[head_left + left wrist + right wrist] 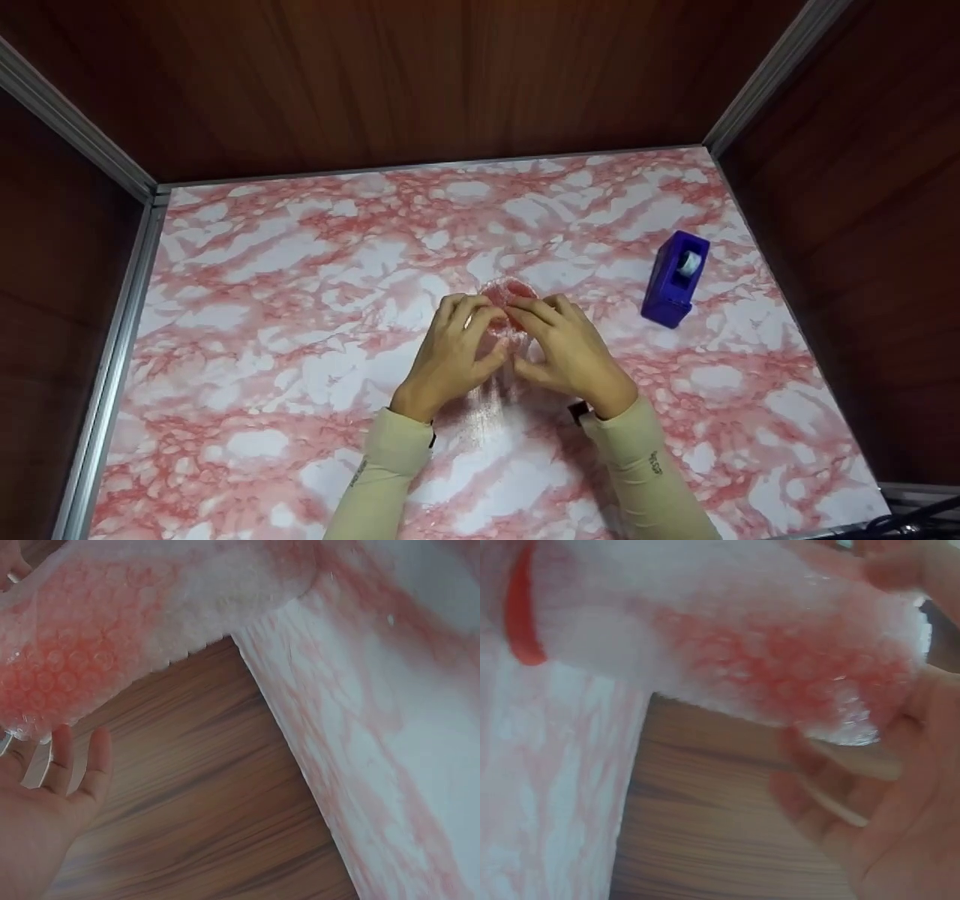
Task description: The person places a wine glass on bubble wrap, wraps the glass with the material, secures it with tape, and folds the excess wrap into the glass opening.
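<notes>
Between my two hands, near the middle of the table, is a red object wrapped in clear bubble wrap (pixel 517 288). My left hand (pixel 450 356) holds it from the left, with bent fingers over its top and the thumb at the near end. From the right, my right hand (pixel 574 352) holds the same bundle, the two hands' fingertips almost meeting. In the left wrist view, red shows through the bubbles of the wrap (pixel 97 645). A curved red strip (pixel 523 607) is visible at the bundle's far end in the right wrist view. The wrap blurs the red object's shape.
A purple tape dispenser (pixel 673 281) with a roll of tape stands on the right side of the marbled red-and-white table (pixel 285 315). Dark wood panels (pixel 420 82) with metal edging close in the back and sides. Black cables (pixel 915 517) lie at the lower right corner.
</notes>
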`<state>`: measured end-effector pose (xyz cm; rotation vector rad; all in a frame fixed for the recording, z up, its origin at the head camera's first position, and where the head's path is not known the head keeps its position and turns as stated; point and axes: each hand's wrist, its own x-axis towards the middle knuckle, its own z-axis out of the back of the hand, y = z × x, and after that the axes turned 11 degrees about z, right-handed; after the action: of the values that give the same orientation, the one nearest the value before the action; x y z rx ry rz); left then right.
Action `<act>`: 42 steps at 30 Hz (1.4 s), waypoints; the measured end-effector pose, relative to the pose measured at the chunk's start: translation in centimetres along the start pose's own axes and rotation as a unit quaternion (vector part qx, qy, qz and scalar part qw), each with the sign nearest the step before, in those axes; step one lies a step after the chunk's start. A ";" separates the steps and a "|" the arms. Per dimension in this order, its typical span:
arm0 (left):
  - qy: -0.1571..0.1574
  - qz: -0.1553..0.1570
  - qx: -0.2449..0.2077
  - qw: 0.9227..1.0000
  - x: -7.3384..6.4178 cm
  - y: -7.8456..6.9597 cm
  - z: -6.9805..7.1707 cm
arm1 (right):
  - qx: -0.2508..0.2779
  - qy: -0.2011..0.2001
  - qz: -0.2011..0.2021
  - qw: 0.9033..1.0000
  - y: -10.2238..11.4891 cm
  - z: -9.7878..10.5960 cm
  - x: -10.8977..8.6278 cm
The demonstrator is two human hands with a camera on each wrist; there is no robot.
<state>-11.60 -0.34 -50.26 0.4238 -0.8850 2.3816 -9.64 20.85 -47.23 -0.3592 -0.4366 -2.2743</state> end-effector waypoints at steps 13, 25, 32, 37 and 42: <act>0.075 0.053 0.003 0.996 0.2 -1.0 0.7 | 0.000 0.145 -0.097 0.985 1.0 0.5 1.8; 0.069 0.053 -0.016 0.996 -0.2 -1.1 0.2 | 0.003 0.156 -0.120 0.980 1.3 0.3 2.0; 0.040 0.042 0.001 0.998 -0.2 -0.8 0.1 | 0.009 0.097 -0.058 0.994 0.6 -0.3 1.6; 0.037 0.043 0.014 0.998 -0.5 -0.8 0.0 | 0.020 0.062 -0.021 0.998 0.2 -0.2 0.5; 0.020 0.033 0.015 0.999 -0.7 -0.5 0.3 | 0.047 0.019 0.005 0.999 0.3 0.0 -0.3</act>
<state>-10.70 -0.46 -50.14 0.3617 -0.8579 2.4569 -9.23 20.89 -47.27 -0.2687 -0.5193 -2.2384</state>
